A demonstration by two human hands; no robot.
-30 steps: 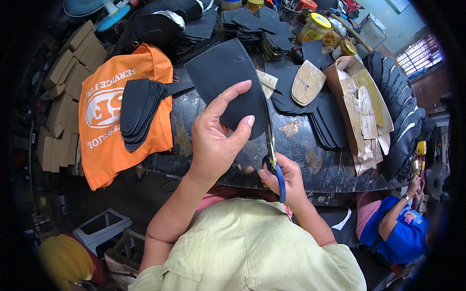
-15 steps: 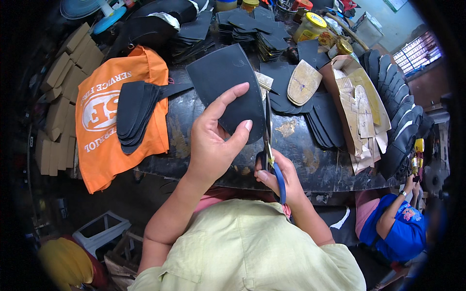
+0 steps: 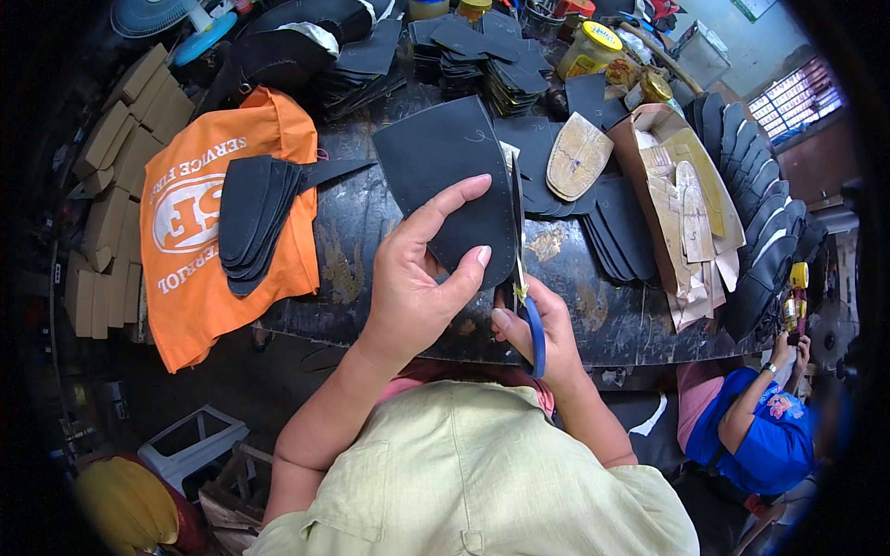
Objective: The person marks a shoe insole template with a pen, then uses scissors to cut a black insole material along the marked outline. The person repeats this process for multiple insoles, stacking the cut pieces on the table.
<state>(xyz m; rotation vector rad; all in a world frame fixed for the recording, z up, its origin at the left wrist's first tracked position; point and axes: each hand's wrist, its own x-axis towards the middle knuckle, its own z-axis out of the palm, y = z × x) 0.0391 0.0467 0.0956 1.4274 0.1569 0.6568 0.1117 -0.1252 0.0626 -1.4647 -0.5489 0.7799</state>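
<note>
My left hand (image 3: 422, 269) grips a black leather-like piece (image 3: 436, 153) with one rounded end, thumb and index finger spread over its face. Small dots run along the edge of this piece, and a faint pale mark shows near its top. In my right hand (image 3: 538, 334) is a pair of blue-handled scissors (image 3: 535, 335), held upright with the blades along the right edge of the piece. Yellow material is wrapped near the scissors' pivot. Further right on the table (image 3: 357, 250) lies a tan rounded template (image 3: 577, 159) on dark pieces.
At left, an orange cloth bag (image 3: 176, 306) carries a stack of black pieces (image 3: 255, 218). A cardboard box (image 3: 640, 167) with paper templates stands at right, beside a row of black shoe-shaped parts (image 3: 765, 227). Jars (image 3: 593, 51) and stacked dark pieces (image 3: 487, 60) line the back. Another person (image 3: 756, 426) sits at right.
The black piece and my left hand have shifted slightly right and toward me. The scissor blades have come closer together along its edge.
</note>
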